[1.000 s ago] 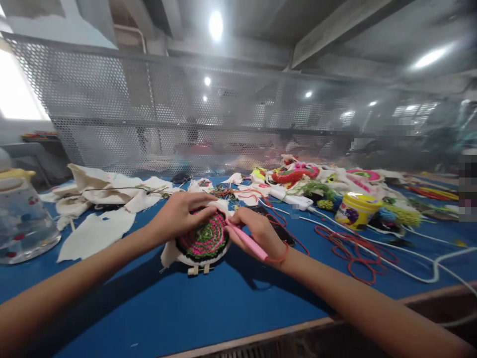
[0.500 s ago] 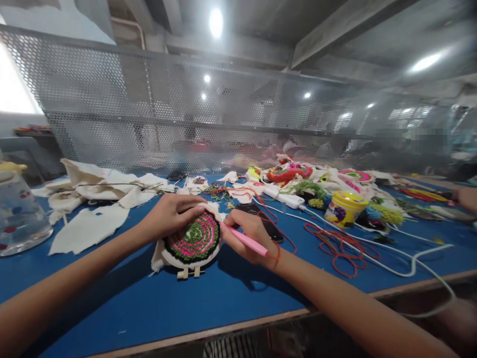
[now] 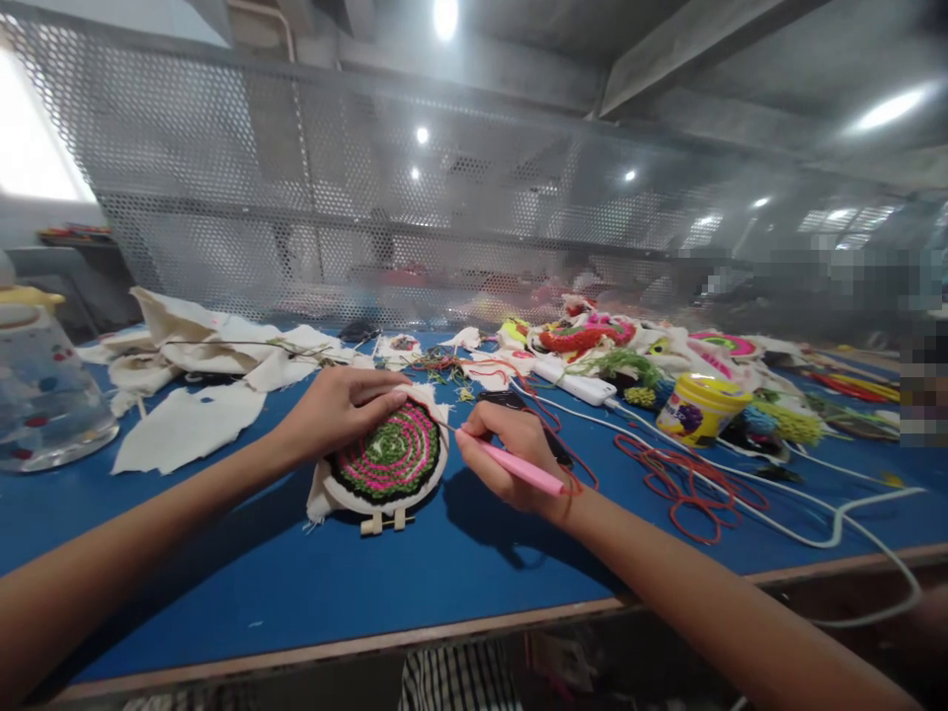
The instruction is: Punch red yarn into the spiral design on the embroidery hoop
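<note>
My left hand [image 3: 345, 410] grips the upper left rim of a round embroidery hoop [image 3: 425, 490], fingers over its top edge. White cloth is stretched in the hoop, bearing looped rings of green, pink and black yarn [image 3: 389, 449]. The wooden screw clamp [image 3: 383, 521] faces the table's front edge. My right hand [image 3: 500, 434] is closed round a pink punch needle [image 3: 529, 474], its thin metal shaft pointing left toward the hoop's upper right edge. Whether the tip touches the cloth I cannot tell. Orange-red yarn [image 3: 569, 486] runs by the handle's rear end.
Loose orange yarn [image 3: 688, 484] and a white cable [image 3: 785, 533] lie to the right, near a yellow tub [image 3: 700, 410] and a white power strip [image 3: 574, 380]. A dark phone [image 3: 555, 444] is partly behind my right hand. White cloth scraps [image 3: 193, 425] and a clear bottle [image 3: 51, 395] are left.
My right hand has drawn the punch needle back to the right, and more of its metal shaft shows. My left hand keeps its hold on the hoop. The whole view has shifted slightly.
</note>
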Tool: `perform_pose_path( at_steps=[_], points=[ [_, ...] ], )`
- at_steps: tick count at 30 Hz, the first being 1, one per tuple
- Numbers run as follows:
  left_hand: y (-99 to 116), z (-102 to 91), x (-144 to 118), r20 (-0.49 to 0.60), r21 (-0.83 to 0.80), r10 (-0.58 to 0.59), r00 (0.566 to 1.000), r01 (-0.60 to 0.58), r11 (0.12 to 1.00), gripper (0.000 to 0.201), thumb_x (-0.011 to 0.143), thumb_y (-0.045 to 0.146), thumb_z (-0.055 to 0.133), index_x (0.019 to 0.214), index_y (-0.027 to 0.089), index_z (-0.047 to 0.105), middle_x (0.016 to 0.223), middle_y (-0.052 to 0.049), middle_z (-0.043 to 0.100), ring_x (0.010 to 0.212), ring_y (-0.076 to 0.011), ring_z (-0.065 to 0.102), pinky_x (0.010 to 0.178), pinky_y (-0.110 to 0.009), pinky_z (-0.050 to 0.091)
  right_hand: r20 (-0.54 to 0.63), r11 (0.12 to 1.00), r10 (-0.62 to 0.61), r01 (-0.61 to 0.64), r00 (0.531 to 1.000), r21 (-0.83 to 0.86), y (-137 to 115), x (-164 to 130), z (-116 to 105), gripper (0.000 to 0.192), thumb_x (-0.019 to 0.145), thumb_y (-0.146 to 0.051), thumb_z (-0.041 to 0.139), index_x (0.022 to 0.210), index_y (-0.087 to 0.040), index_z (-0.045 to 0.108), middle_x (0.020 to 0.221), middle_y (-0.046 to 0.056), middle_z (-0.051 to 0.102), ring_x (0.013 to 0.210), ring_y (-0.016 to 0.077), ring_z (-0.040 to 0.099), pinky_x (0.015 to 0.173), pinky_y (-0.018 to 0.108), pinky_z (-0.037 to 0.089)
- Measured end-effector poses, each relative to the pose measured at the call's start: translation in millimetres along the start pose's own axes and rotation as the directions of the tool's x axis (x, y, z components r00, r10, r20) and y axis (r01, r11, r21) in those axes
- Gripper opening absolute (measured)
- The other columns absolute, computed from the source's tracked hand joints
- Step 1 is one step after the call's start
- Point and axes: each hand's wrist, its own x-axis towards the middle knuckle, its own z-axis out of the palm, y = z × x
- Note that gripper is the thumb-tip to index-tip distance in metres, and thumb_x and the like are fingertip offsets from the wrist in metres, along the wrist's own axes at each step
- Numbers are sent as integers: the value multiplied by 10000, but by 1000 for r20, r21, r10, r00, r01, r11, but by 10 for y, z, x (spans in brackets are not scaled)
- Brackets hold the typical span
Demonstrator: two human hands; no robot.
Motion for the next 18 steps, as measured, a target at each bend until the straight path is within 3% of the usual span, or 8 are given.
perform_pose_path(
  at_steps=[9,14,18],
  points=[
    [-68,46,-35,-24,-15,-49,998,49,999,419,815,472,504,1006,149,691,989,-57,719,903,-226,658,840,-282,495,97,999,-46,46,994,3,162,32,108,165,839,-240,499,695,-187,436,646,-10,507,560,97,447,547,207,372],
    [-20,25,-1,-33,33,-14,999,15,999,467,793,520,494,996,154,701,993,-84,717,908,-271,656,823,-328,502,162,1000,-21,19,987,14,240,109,181,145,831,-257,502,716,-195,440,671,1,549,582,108,480,573,216,384],
    [19,5,21,-42,68,0,999,3,998,456,784,522,501,991,170,705,986,-79,719,908,-283,656,813,-333,502,73,999,-41,39,996,26,170,99,138,173,809,-222,489,676,-204,380,642,-13,495,572,106,448,565,219,367]
  ],
)
